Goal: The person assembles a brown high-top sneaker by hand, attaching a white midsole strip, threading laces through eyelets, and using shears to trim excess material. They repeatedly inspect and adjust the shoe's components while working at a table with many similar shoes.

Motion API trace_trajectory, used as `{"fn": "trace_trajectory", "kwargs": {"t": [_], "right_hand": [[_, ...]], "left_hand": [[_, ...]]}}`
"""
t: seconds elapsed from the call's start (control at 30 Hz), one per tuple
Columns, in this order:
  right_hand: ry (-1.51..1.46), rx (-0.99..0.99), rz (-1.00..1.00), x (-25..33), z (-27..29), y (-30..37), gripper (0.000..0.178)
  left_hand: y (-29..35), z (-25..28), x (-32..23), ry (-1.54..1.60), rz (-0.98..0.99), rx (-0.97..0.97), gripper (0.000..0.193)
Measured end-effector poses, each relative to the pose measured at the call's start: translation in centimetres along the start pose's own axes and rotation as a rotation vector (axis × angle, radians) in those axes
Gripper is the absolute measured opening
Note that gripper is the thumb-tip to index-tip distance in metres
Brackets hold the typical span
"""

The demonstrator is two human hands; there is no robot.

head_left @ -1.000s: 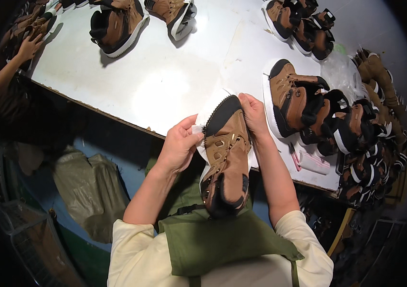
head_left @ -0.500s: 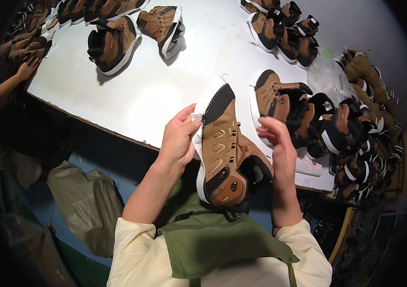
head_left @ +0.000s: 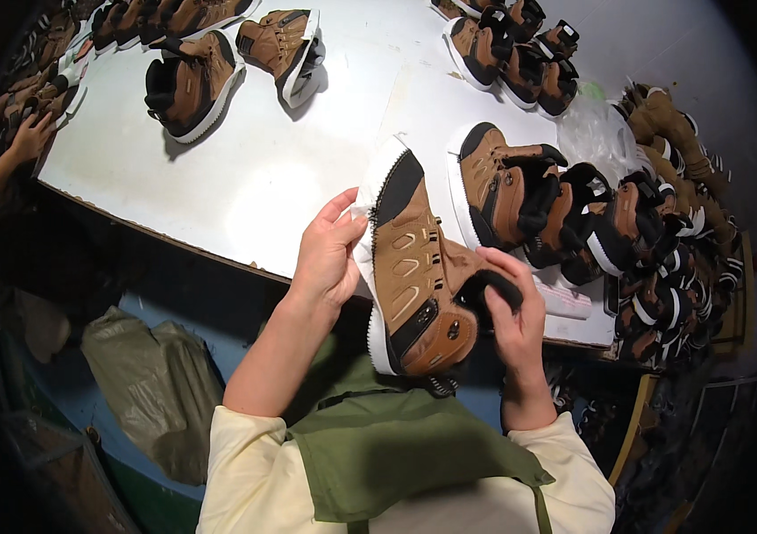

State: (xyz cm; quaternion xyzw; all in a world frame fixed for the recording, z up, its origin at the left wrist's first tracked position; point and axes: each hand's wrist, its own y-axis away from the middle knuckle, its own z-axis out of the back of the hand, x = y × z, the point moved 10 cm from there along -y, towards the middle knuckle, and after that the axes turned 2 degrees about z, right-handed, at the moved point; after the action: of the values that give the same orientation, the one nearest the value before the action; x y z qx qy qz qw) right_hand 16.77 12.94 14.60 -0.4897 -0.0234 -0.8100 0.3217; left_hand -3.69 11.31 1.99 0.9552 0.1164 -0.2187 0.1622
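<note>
A brown and black high-top shoe with a white toothed-edge sole is held on its side in front of me, toe pointing away. My left hand grips its sole near the forefoot, thumb on the side edge by some white material. At the ankle opening, my right hand is closed on the black padded collar and tongue, thumb and fingers on either side. Just beyond my right hand, another matching shoe stands on the white table.
Two like shoes stand at the table's far left, with a row behind them. More shoes cluster at the far right, beside clear plastic and a heap of footwear. Another person's hand touches shoes at left. An olive sack lies below.
My right hand, open and apart from the shoe before, has closed on its collar and tongue. My left hand keeps its hold. The whole view has shifted slightly.
</note>
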Motion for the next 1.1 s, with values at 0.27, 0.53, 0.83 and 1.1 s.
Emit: {"fn": "trace_trajectory", "kwargs": {"t": [0.27,0.53,0.83,1.1], "right_hand": [[-0.201,-0.223,-0.056,-4.7,1.7,-1.3,0.02],[-0.311,-0.256,-0.033,-6.7,1.8,-1.6,0.019],[-0.368,-0.322,-0.137,-10.6,1.9,-0.9,0.018],[-0.399,-0.296,-0.15,-10.4,1.1,-1.5,0.023]], "left_hand": [[1.7,-1.4,2.0,-0.455,-0.027,0.043,0.053],[2.7,-1.6,2.3,-0.65,0.036,0.112,0.033],[2.9,-1.1,2.6,-0.69,0.055,0.165,0.027],[2.6,0.0,2.7,-0.514,0.08,0.167,0.028]]}}
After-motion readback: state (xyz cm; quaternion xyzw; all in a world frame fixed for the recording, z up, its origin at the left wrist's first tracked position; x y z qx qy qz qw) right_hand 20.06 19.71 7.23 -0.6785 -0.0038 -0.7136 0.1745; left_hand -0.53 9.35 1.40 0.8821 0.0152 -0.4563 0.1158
